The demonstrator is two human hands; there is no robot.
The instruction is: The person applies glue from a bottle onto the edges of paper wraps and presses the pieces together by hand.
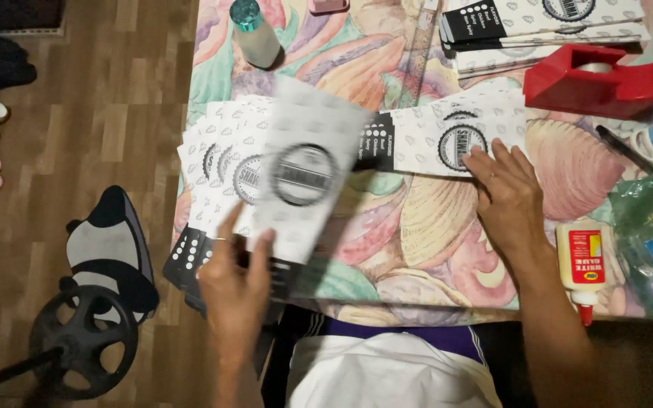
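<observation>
Nearest me, the left hand point(237, 283) pinched a blurred printed sheet point(304, 177) above the fanned stack point(217, 162) at nine o'clock. Her right hand point(504, 189) lay open, flat on the strip point(447, 136) — better kept pressed while squaring each sheet.

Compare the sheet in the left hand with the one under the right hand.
The left hand holds its sheet lifted and blurred, upright in the picture; the right hand presses its sheet flat on the table, lying crosswise. The lifted one overlaps a fanned pile; the flat one lies alone. Both are white, patterned, with a round black emblem and a black end.
</observation>
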